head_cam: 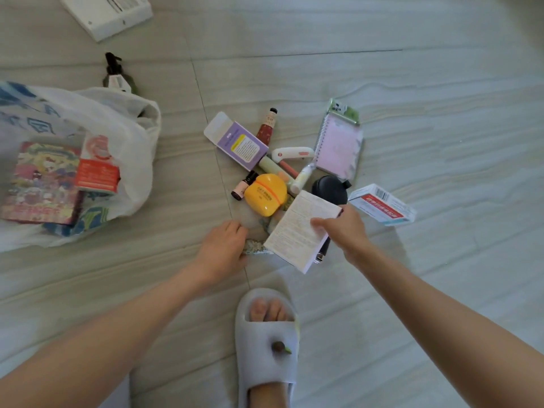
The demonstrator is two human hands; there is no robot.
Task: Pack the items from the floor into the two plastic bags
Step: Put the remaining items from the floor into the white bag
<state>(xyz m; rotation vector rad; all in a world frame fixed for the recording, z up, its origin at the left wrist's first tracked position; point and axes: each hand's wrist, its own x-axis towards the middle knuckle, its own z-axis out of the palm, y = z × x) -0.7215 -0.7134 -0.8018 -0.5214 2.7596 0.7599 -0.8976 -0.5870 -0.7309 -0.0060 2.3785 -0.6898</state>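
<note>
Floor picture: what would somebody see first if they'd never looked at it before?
Probably the bright yellow jar in the middle of the pile of small things on the floor. Just below it, the right hand holds a white box covered in tiny print, while the left hand touches a speckled item beside it. At the far left lies a white plastic bag with a colourful cartoon box inside.

Two bare forearms, no sleeves, no watch or rings visible. Left hand (222,245) and right hand (344,231) both bare, no gloves. One foot in an open-toe slipper (266,348): pale lavender-grey, thick soft upper, rounded front, toes showing through the opening. Small dark round charm with a green leaf (281,347) fixed on the slipper's upper.
</note>
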